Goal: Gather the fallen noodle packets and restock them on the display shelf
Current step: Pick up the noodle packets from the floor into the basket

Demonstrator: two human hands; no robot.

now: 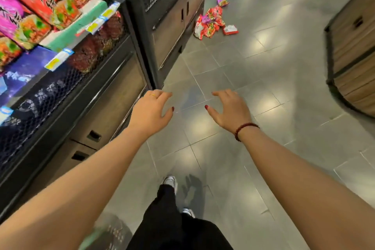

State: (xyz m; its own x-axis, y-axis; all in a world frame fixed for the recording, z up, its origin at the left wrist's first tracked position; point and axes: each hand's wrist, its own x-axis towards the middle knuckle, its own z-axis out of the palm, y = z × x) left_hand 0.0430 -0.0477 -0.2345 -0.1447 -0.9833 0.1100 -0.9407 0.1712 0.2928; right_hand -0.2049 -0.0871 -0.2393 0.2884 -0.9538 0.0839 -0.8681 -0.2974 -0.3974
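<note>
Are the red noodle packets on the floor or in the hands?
On the floor: the red and pink noodle packets lie heaped by the dark cabinet; left hand and right hand hold nothing.

Red, pink and white plastic noodle packets [211, 21] lie well ahead of the right hand [229, 109], on grey square floor tiles [223, 63].

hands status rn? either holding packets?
left hand: open, holds nothing.
right hand: open, holds nothing.
noodle packets: on the floor ahead, neither hand touching them.
</note>
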